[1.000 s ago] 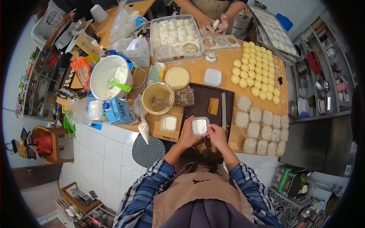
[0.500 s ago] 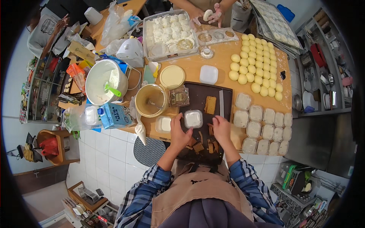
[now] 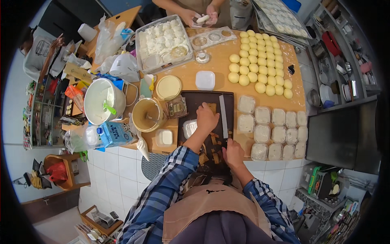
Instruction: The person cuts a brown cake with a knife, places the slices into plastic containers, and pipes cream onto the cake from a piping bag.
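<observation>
My left hand [image 3: 207, 118] reaches over the dark tray [image 3: 189, 97], fingers curled down on a brown cake slice [image 3: 212, 106] and covering part of it. My right hand [image 3: 233, 153] is closed around the handle of a long knife [image 3: 224, 118], whose blade lies along the tray's right side, pointing away from me. Partly under my left forearm sits a square clear container [image 3: 189, 128] with white filling. Brown cake scraps [image 3: 203, 158] lie on the near part of the tray.
To the right stand several filled, lidded containers [image 3: 262, 133] and rows of pale round dough balls [image 3: 260, 61]. On the left are a beige tub [image 3: 148, 114], a white bucket [image 3: 105, 99], a carton [image 3: 115, 134] and a piping bag [image 3: 142, 146]. Across the table, another person's hands [image 3: 202, 17] hold dough.
My left hand has left the white-filled container and moved onto the cake slice. My right hand has gone from the scraps to the knife handle. The whole view has shifted.
</observation>
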Demonstrator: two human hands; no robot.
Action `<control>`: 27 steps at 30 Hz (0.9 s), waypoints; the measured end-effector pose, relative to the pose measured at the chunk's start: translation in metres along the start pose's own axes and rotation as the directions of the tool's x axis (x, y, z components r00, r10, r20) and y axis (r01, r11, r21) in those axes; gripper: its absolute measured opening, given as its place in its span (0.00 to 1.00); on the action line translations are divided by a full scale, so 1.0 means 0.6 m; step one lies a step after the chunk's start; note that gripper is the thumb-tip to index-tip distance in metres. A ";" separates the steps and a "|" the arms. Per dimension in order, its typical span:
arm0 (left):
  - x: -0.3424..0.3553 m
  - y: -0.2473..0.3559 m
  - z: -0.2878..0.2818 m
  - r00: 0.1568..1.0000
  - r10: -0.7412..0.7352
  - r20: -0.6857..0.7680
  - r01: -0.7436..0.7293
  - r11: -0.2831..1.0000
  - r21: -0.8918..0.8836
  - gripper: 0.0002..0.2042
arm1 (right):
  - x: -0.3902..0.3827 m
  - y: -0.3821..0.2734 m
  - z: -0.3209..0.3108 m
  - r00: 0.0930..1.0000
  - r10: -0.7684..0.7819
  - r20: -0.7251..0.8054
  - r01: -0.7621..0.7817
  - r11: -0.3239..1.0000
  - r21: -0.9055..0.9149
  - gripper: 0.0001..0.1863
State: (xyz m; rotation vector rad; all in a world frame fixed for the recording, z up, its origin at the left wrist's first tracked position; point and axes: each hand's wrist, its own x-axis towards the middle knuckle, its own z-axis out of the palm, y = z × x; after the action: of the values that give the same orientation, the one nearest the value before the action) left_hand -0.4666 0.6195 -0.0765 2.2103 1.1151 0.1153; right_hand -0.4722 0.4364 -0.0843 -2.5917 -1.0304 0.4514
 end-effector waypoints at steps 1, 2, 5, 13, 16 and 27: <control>0.004 0.003 0.009 1.000 -0.023 -0.013 0.024 0.999 0.033 0.29 | -0.001 0.000 0.003 1.000 -0.012 0.015 0.013 1.000 -0.024 0.14; 0.006 0.003 0.017 1.000 -0.016 -0.008 0.016 0.999 0.038 0.29 | -0.003 -0.002 0.007 1.000 -0.004 0.011 0.004 1.000 -0.020 0.14; 0.011 0.009 0.029 0.997 -0.009 -0.070 0.015 0.996 0.083 0.31 | -0.004 -0.005 0.016 1.000 0.000 -0.008 -0.001 0.995 -0.100 0.16; 0.021 0.011 0.045 0.993 -0.098 -0.073 0.108 0.983 0.151 0.31 | 0.002 -0.002 0.002 0.993 0.121 0.002 -0.120 0.987 0.111 0.25; 0.022 0.014 0.041 0.993 -0.086 -0.077 0.097 0.984 0.149 0.28 | -0.001 0.021 0.005 0.985 0.126 -0.115 -0.089 0.954 0.286 0.25; 0.044 -0.021 0.007 0.914 -0.305 0.269 0.398 0.807 -0.437 0.25 | -0.009 0.095 0.013 0.981 0.151 0.119 -0.191 0.728 0.659 0.11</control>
State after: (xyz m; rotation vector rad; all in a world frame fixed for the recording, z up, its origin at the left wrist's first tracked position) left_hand -0.4569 0.6424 -0.0925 1.5089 1.2176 0.0203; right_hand -0.4445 0.3942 -0.1130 -2.0165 -0.4938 0.7819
